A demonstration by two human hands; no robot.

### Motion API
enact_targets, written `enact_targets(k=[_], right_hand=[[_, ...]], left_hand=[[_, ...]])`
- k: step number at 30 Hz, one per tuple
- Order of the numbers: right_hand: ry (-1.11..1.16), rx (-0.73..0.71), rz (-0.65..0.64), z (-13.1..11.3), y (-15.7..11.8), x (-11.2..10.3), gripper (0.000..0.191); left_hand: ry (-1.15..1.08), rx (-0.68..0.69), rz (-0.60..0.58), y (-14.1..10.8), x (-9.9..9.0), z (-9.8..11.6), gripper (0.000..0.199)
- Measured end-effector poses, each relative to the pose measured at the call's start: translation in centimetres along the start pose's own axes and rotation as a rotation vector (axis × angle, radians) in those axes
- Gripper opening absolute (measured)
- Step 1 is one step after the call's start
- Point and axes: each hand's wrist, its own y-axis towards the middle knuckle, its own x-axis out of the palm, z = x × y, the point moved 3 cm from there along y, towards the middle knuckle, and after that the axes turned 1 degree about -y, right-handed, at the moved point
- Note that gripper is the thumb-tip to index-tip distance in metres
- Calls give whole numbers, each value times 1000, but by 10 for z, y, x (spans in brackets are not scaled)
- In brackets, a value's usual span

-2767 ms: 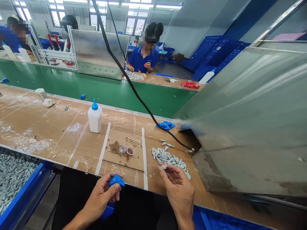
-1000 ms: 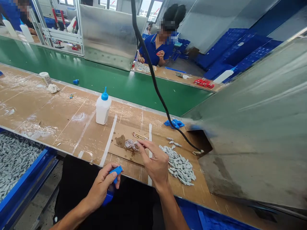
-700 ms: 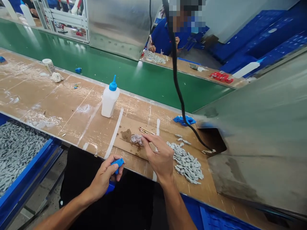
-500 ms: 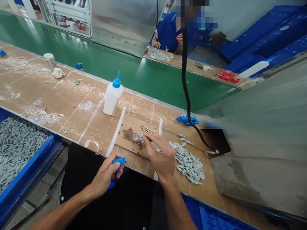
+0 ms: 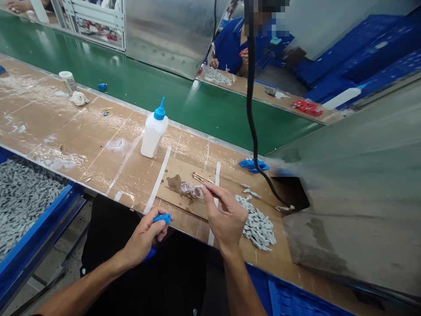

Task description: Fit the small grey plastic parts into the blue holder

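My left hand (image 5: 149,230) is closed around a small blue plastic piece (image 5: 162,218) in front of the table's edge. With thumb and forefinger pinched together, my right hand (image 5: 225,213) hovers beside two small clear round dishes (image 5: 187,188); whatever is between its fingertips is too small to make out. The dishes stand on a stained cardboard sheet (image 5: 169,199), and several thin sticks (image 5: 202,177) lie just behind them. To the right of my right hand is a pile of small grey parts (image 5: 259,228).
A white bottle with a blue nozzle (image 5: 154,134) stands behind the cardboard sheet. Blue pieces (image 5: 253,165) lie at back right, near a hanging black cable (image 5: 251,101). A bin of grey parts (image 5: 26,202) is at left. A co-worker (image 5: 230,44) sits across the green belt (image 5: 138,81).
My right hand has drawn back slightly to the right from the clear dishes, and more of the right dish shows. My left hand still holds the blue piece. The view has shifted slightly.
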Motion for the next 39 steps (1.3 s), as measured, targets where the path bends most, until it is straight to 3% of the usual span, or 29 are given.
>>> enact_targets(k=[5, 11, 17, 26, 32, 36, 39], right_hand=[[225, 294, 0, -2, -9, -6, 20], [356, 389, -52, -32, -34, -15, 14], [450, 393, -134, -51, -53, -10, 10], [504, 405, -179, -47, -66, -2, 14], [503, 347, -332, -52, -72, -4, 15], [480, 224, -377, -63, -67, -12, 21], [439, 88, -372, -73, -63, -18, 25]], left_hand=[[39, 34, 12, 3, 1, 5, 18], [59, 72, 11, 3, 2, 7, 18], [57, 23, -15, -1, 8, 8, 18], [210, 73, -30, -5, 10, 11, 22], [654, 272, -15, -16, 1, 28, 23], [735, 369, -90, -20, -4, 32, 23], [788, 525, -170, -21, -4, 34, 28]])
